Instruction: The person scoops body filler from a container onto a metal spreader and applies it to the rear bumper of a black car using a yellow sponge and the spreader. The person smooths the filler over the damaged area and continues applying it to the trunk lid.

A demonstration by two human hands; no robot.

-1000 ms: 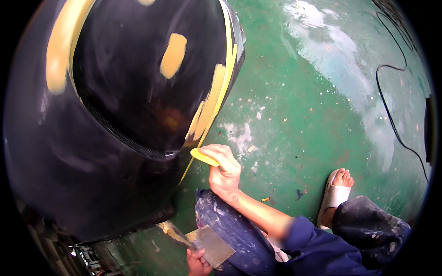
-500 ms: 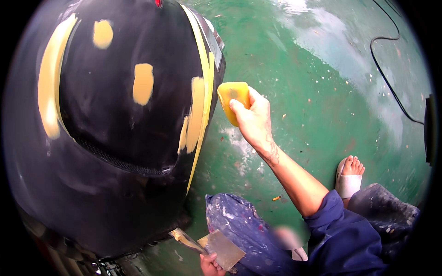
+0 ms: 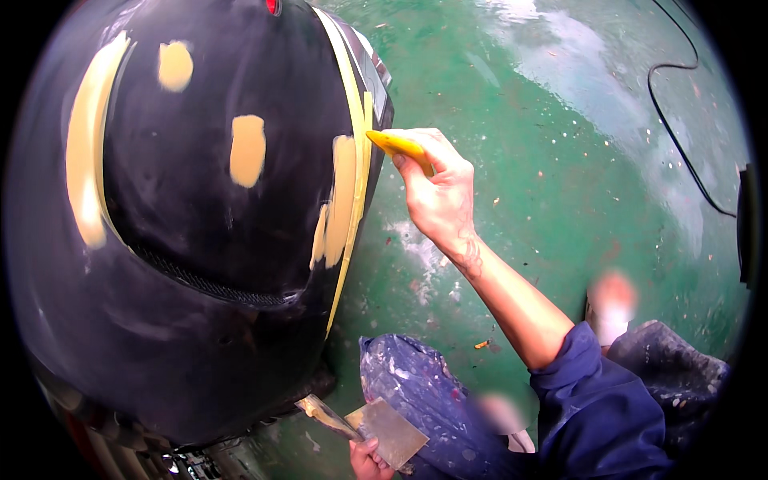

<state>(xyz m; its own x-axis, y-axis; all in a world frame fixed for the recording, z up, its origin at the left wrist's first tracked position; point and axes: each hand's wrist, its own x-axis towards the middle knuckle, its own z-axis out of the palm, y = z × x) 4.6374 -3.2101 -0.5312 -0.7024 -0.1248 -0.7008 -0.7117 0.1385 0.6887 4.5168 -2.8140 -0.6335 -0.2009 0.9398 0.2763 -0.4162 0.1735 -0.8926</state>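
Observation:
My right hand [image 3: 440, 196] is closed on a yellow spreader [image 3: 404, 149], thumb against one face. Turned nearly edge-on, the spreader has its tip at the yellow masking tape [image 3: 349, 70] along the right side of a black bumper [image 3: 184, 336]; whether it touches cannot be told. Just left of the tape lies a long strip of tan filler [image 3: 342, 188]. Low in the view, my left hand [image 3: 370, 460] grips a square metal plate [image 3: 390, 432] together with a putty knife [image 3: 326, 416] whose blade carries tan filler.
More tan filler patches the bumper: a small oval [image 3: 175, 66], a rectangle [image 3: 248, 150] and a long curved band [image 3: 85, 152]. Green floor [image 3: 528, 216] with pale stains spreads to the right. A black cable [image 3: 676, 140] runs across it at the far right. My paint-spotted trouser leg [image 3: 416, 376] is below.
My right hand has turned the spreader from face-on to nearly edge-on and brought its tip leftward to the tape. The left hand keeps its hold, barely shifted.

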